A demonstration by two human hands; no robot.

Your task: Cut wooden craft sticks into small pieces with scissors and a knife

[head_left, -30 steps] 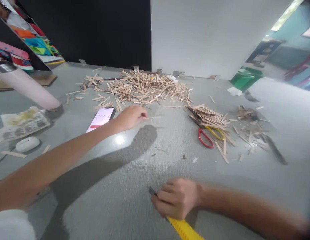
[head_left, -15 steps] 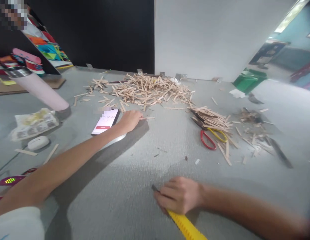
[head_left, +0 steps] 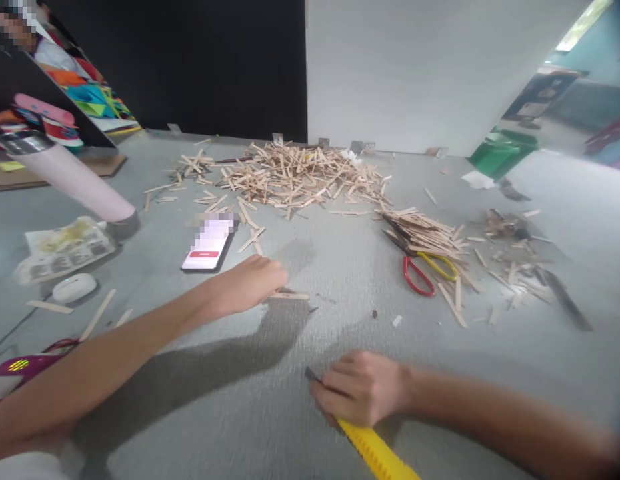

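Left hand (head_left: 255, 281) pinches a wooden stick (head_left: 296, 296), right hand's (head_left: 359, 392) fingers wrap a yellow cutter (head_left: 376, 451), grey tabletop (head_left: 317, 340) stretches between, stick heap (head_left: 300, 177) near white panel's (head_left: 410, 80) bottom edge.

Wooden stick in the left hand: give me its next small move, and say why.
Probably bring the wooden stick nearer the grey tip of the yellow tool. The left hand grips the stick with one end jutting out to the right, while the right hand holds the tool with its tip exposed, and stick and tip are apart.
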